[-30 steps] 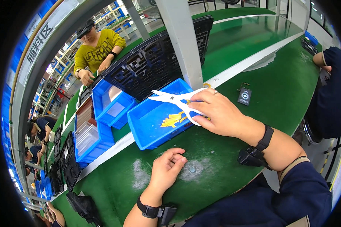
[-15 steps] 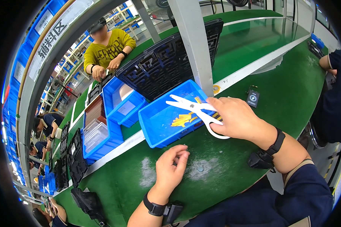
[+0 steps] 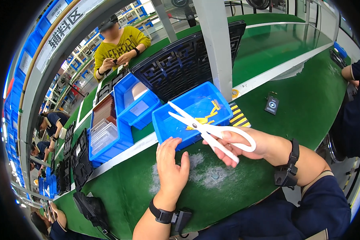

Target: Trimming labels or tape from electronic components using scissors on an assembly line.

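Observation:
My right hand (image 3: pixel 254 144) grips a pair of white scissors (image 3: pixel 194 125) by the handles. Their blades are slightly parted and point up and left over a shallow blue bin (image 3: pixel 159 129). Several yellow strips (image 3: pixel 215 109) lie in that bin, some partly hidden behind the scissors. My left hand (image 3: pixel 171 167) holds nothing, its thumb apart from the fingers, close by the bin's front left corner. A sheet with yellow and black stripes (image 3: pixel 240 117) rests on the table against the bin's right side.
A grey post (image 3: pixel 216 52) rises behind the bin beside a black slotted panel (image 3: pixel 180 64). Further blue bins (image 3: pixel 126 136) stand to the left. On the green table lie a small black rectangular part (image 3: pixel 272 105) and a black bag (image 3: pixel 91 214). Across the table works another person (image 3: pixel 122 48).
My right hand has come nearer and turned, bringing the scissors down and left. My left hand has opened out of its pinch and shifted left. The striped sheet now shows beside the bin.

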Demonstrator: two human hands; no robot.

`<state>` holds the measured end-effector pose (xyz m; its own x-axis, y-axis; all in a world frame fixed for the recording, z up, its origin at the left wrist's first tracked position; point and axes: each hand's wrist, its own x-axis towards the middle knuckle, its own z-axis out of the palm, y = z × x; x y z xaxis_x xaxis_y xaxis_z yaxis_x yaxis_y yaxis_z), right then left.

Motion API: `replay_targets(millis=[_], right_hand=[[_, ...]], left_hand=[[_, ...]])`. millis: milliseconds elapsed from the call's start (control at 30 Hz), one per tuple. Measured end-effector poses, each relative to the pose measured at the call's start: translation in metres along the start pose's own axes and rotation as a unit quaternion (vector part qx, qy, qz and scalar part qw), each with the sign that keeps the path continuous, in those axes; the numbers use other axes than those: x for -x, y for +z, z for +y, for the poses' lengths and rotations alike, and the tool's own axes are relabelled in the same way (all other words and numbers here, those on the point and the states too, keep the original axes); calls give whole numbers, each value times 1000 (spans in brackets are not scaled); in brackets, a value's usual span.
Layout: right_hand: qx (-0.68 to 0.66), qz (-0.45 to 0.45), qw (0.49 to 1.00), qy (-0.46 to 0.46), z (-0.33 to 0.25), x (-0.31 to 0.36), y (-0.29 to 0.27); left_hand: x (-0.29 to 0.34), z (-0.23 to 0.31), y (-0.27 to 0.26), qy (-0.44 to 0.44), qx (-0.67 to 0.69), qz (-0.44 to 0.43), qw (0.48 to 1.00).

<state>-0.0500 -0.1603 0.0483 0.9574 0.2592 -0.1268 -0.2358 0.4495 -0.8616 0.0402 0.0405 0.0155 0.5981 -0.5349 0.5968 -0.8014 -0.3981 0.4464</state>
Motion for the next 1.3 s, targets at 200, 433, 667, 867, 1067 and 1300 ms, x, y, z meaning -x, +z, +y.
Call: replay_targets(millis=[200,433,667,867,1067,1300], right_hand=[[658,192,726,-55,-16,6,10],[798,207,534,-187,-3,13,11],[809,195,506,-228,3,10,14],[802,193,521,-218,3,10,10],[794,189,537,-212,2,9,9],[794,191,535,-216,3,8,8]], left_hand=[[-2,0,1,-3,-15,-3,1000],[-4,5,2,-10,-10,0,1000],[-25,13,-4,45,-72,-10,996],[-39,15,0,98,-119,1,988],[-37,3,2,86,-103,-1,991],[-40,1,6,55,-83,8,995]])
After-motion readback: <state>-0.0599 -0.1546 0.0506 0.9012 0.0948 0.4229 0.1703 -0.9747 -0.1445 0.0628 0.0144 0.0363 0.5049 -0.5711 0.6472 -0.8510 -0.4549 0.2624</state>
